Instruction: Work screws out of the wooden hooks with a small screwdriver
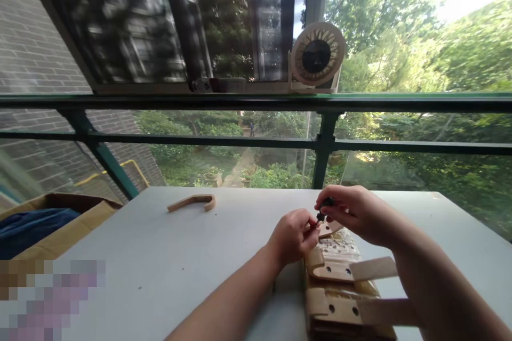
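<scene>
a small black part [323,209] is pinched by both the left hand [295,234] and right hand [351,212], fingers closed, just above the stacked wooden pieces [340,272], kept near for fitting.

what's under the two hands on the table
Under the left hand and right hand lies a stack of pale laser-cut wooden parts with round holes, on the grey table. The hands cover the stack's far end, and the small black piece in the fingers is mostly hidden.

Pale bare wooden pieces [340,272] and a wooden hook [194,201] lie on a smooth matt grey table [168,256].
</scene>
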Action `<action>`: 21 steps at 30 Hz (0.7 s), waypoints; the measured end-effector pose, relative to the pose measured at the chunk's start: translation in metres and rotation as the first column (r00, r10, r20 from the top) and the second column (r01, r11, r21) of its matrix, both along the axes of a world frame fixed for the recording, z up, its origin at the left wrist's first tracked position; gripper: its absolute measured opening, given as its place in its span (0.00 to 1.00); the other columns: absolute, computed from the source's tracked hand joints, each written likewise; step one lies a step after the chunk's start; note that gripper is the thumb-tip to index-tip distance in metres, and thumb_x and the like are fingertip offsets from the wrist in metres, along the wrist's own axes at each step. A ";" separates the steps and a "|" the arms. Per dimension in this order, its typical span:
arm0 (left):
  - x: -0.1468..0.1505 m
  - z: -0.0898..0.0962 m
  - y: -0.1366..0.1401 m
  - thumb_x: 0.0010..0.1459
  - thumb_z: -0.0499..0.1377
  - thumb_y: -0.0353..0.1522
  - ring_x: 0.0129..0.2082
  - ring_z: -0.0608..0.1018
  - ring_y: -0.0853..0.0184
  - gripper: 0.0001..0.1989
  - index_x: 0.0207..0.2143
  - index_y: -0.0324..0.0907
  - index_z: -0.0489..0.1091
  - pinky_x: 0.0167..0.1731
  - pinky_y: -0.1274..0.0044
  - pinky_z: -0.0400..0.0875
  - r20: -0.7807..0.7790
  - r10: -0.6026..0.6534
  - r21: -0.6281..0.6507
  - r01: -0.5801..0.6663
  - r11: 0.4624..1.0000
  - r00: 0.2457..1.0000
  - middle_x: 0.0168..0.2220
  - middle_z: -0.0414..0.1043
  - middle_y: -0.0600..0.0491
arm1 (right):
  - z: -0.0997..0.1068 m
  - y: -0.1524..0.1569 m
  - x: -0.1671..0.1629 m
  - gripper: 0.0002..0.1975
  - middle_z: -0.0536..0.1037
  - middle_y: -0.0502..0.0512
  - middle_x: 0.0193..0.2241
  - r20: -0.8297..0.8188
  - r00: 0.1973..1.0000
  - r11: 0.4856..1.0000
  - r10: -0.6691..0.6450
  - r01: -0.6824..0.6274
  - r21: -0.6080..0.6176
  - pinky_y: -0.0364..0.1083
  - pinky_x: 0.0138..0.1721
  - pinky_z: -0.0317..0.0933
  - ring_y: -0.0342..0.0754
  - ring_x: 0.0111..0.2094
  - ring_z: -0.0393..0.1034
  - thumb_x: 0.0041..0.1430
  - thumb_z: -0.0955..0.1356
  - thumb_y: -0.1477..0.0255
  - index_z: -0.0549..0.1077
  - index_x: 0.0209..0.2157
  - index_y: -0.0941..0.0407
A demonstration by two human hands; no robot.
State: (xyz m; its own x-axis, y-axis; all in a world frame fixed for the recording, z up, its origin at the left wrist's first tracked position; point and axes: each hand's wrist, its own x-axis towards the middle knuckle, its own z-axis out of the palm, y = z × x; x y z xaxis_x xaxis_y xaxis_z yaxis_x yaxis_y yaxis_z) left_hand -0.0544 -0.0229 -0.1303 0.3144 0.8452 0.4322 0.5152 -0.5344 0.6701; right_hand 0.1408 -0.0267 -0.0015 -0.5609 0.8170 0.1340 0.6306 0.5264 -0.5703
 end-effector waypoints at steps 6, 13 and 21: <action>-0.001 -0.008 -0.002 0.60 0.57 0.40 0.36 0.68 0.77 0.11 0.32 0.40 0.67 0.41 0.81 0.60 0.063 -0.017 0.095 0.011 0.995 0.998 0.34 0.69 0.55 | -0.004 0.005 -0.005 0.16 0.72 0.47 0.26 -0.017 0.998 0.996 -0.068 0.069 0.049 0.35 0.29 0.53 0.33 0.26 0.61 0.59 0.66 0.58 0.71 0.35 0.58; -0.005 -0.015 0.000 0.60 0.57 0.36 0.35 0.66 0.79 0.09 0.32 0.40 0.65 0.40 0.82 0.59 0.062 -0.022 0.118 0.014 0.993 0.998 0.31 0.66 0.56 | -0.009 -0.001 -0.006 0.15 0.73 0.47 0.35 0.058 0.997 0.985 -0.042 0.032 0.170 0.37 0.32 0.49 0.36 0.32 0.60 0.62 0.63 0.58 0.67 0.41 0.55; -0.006 -0.012 0.001 0.60 0.56 0.32 0.33 0.63 0.79 0.08 0.31 0.39 0.59 0.37 0.83 0.57 0.018 -0.037 0.195 0.033 0.980 0.999 0.30 0.62 0.56 | -0.007 -0.009 0.001 0.14 0.73 0.48 0.42 0.065 0.996 0.982 0.057 -0.068 0.177 0.37 0.39 0.51 0.37 0.39 0.64 0.63 0.59 0.72 0.65 0.50 0.51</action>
